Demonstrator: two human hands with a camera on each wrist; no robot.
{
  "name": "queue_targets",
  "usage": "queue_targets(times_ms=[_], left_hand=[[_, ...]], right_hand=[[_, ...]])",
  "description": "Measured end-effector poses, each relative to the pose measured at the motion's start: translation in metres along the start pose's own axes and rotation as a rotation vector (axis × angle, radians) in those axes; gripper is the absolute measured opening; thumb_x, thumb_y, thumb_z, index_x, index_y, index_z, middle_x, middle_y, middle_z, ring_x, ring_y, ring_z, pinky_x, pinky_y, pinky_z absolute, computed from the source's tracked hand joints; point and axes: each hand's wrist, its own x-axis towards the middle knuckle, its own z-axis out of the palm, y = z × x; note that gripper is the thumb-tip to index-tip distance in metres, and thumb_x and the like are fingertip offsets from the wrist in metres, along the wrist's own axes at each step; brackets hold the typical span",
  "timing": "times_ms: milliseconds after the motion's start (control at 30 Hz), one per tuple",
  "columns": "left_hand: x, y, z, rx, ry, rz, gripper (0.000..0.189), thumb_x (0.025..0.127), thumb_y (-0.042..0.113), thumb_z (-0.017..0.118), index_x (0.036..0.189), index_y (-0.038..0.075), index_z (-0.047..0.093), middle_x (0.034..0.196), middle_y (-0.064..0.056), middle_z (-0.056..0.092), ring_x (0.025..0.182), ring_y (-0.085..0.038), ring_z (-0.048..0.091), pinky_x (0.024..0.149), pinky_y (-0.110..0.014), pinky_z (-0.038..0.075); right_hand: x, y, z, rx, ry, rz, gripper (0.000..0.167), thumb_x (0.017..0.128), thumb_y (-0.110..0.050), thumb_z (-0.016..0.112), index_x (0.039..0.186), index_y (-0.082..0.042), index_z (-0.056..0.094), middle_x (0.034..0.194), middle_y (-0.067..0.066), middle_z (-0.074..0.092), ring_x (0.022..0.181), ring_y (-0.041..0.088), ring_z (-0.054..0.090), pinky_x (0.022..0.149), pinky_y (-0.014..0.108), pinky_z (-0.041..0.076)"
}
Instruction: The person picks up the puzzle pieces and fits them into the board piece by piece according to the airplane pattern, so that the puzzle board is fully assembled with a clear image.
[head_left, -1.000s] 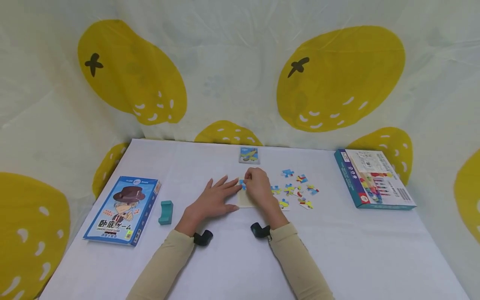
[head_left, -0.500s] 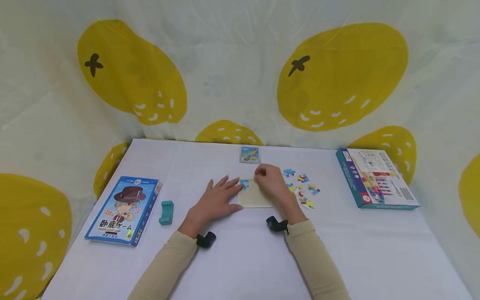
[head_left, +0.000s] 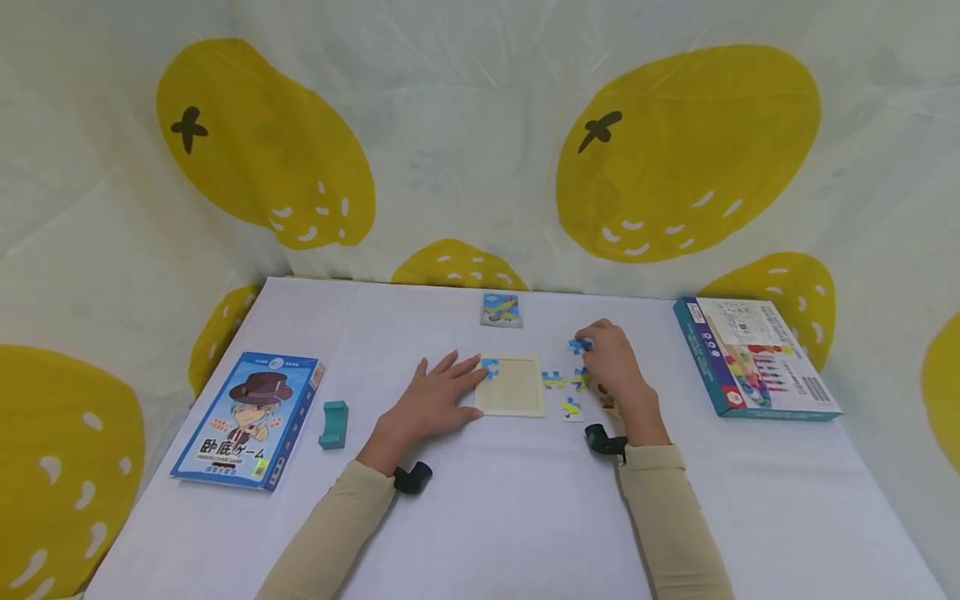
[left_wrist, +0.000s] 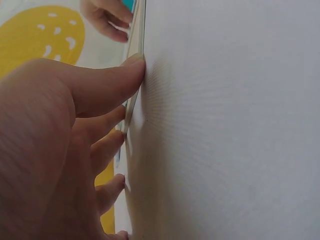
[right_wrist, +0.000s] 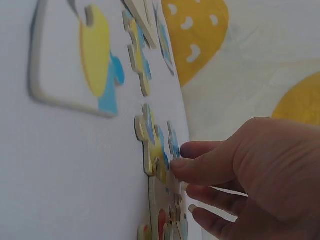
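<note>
My left hand (head_left: 438, 398) lies with fingers spread at the left side of a shallow wooden puzzle tray (head_left: 517, 387). Its thumb (left_wrist: 107, 85) and index fingertip rest on the tray's edge. In the tray's upper left corner sits a blue puzzle piece (head_left: 490, 367). My right hand (head_left: 617, 362) reaches over the loose pieces right of the tray, its thumb and index fingertips at a blue jigsaw piece (head_left: 576, 347) on the table. The right wrist view shows the thumb (right_wrist: 195, 167) close by that piece (right_wrist: 173, 139), fingers nearly straight. Some loose pieces are hidden under this hand.
Between tray and right hand lie loose blue-and-yellow pieces (head_left: 553, 380) and a white-edged corner piece (head_left: 572, 409). A small airplane picture card (head_left: 501, 310) lies behind the tray. A blue game box (head_left: 243, 421) and a teal block (head_left: 333, 425) are left; a paint-set box (head_left: 757, 358) is right.
My right hand has moved off the tray to the right, over to the loose pieces, uncovering the tray and the piece in its corner. The left hand has stayed at the tray's edge.
</note>
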Motion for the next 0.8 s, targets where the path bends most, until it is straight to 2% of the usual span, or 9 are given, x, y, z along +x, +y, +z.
queue_targets(times_ms=[133,300,533,800], left_hand=[[0.0000,0.0006,-0.0011,0.009,-0.010,-0.007,0.069,0.094,0.054,0.058,0.155,0.036,0.032,0.165,0.014,0.023,0.156,-0.024,0.014,0.120,-0.067,0.011],[-0.0004,0.0016,-0.0025,-0.011,-0.003,0.005,0.068,0.094,0.052,0.059,0.155,0.033,0.035,0.165,0.011,0.026,0.156,-0.027,0.016,0.120,-0.068,0.011],[-0.0007,0.0006,-0.0004,-0.018,-0.011,-0.002,0.069,0.093,0.053,0.059,0.155,0.035,0.033,0.165,0.012,0.025,0.156,-0.025,0.014,0.120,-0.067,0.010],[-0.0007,0.0007,0.0001,-0.020,-0.004,-0.006,0.069,0.093,0.054,0.059,0.155,0.035,0.034,0.165,0.014,0.025,0.156,-0.025,0.014,0.120,-0.067,0.010]], right_hand=[[-0.0009,0.0006,-0.0016,-0.017,-0.029,-0.003,0.034,0.091,0.001,0.054,0.122,-0.001,0.068,0.123,0.019,0.058,0.113,0.037,0.052,0.103,0.054,0.045],[-0.0013,-0.0006,0.0001,-0.031,-0.035,0.028,0.034,0.093,-0.005,0.058,0.126,-0.004,0.066,0.120,0.017,0.056,0.107,0.033,0.051,0.098,0.051,0.047],[-0.0018,-0.0013,0.0009,-0.008,-0.057,0.056,0.020,0.092,-0.007,0.061,0.111,-0.002,0.066,0.107,0.016,0.054,0.098,0.030,0.048,0.087,0.044,0.047],[-0.0031,0.0004,-0.0004,0.026,-0.109,0.106,0.016,0.092,-0.008,0.063,0.107,-0.003,0.060,0.108,0.015,0.055,0.099,0.030,0.050,0.085,0.042,0.047]])
